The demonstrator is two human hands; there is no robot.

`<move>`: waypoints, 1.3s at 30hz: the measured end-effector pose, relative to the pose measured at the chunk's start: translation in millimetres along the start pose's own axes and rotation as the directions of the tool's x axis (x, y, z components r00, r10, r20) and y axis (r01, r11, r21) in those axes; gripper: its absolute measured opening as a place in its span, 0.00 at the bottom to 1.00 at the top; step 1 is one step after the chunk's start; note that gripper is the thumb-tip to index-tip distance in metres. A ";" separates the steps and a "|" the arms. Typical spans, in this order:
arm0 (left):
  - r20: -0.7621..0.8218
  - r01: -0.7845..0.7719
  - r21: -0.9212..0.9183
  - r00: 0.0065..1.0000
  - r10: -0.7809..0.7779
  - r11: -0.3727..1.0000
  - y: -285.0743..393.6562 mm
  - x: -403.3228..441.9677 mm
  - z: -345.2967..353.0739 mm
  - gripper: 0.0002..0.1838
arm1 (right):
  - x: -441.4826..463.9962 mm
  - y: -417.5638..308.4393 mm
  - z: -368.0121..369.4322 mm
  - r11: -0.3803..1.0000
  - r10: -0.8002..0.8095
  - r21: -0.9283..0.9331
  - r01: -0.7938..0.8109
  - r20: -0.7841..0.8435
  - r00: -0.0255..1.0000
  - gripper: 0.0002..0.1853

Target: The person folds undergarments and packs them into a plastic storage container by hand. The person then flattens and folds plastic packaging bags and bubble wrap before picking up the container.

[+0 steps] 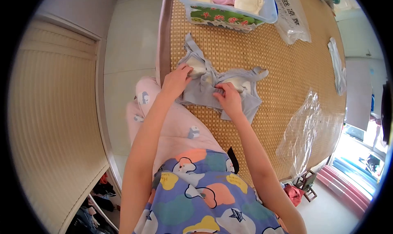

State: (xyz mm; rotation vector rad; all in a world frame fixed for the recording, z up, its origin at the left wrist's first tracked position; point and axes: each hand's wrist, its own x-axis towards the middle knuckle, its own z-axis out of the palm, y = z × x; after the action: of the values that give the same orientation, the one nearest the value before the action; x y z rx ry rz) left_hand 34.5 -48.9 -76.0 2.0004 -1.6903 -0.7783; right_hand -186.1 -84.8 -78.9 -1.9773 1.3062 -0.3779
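A grey bra (200,88) lies spread on the woven mat in front of me, its inner side facing up. Cream pads show in both of its cups, and its straps point away from me and to the right. My left hand (177,82) is closed on the edge of the left cup, fingertips against the pad. With bent fingers, my right hand (229,100) grips the fabric beside the right cup, near the middle of the bra. The fingertips partly hide the cloth they hold.
Beyond the bra stands a plastic box (227,19) with pads and pink cloth inside. Clear plastic packaging (291,17) lies beside it, and a clear plastic sheet (305,129) lies at right. A folded pale cloth (337,66) rests near the mat's (282,76) far right edge.
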 end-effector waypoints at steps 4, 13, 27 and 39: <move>0.052 -0.084 0.104 0.996 0.079 0.991 -17.4 12.1 -3.8 0.15 | 6.8 15.1 7.0 0.998 0.047 0.038 -0.047 -0.014 0.999 0.09; 0.135 -0.141 0.083 0.982 0.129 0.986 -45.8 53.0 -60.9 0.11 | 22.5 24.7 20.7 0.993 0.101 0.072 -0.091 -0.144 0.984 0.06; 0.147 -0.369 0.490 0.928 0.342 0.790 -35.6 -23.6 -2.7 0.30 | 21.8 5.1 -8.6 0.970 0.128 0.218 -0.111 -0.063 0.990 0.10; 0.180 -0.499 0.301 0.867 0.465 0.813 6.3 -27.4 45.6 0.30 | -4.2 20.8 -71.6 0.986 -0.090 -0.151 0.064 -0.168 0.982 0.14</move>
State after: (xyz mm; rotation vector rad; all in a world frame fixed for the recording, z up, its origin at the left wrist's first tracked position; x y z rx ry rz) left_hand -2.8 -21.1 -102.6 1.6131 -2.3941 -0.4250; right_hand -244.5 -114.9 -43.3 -2.1613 1.4027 -0.5167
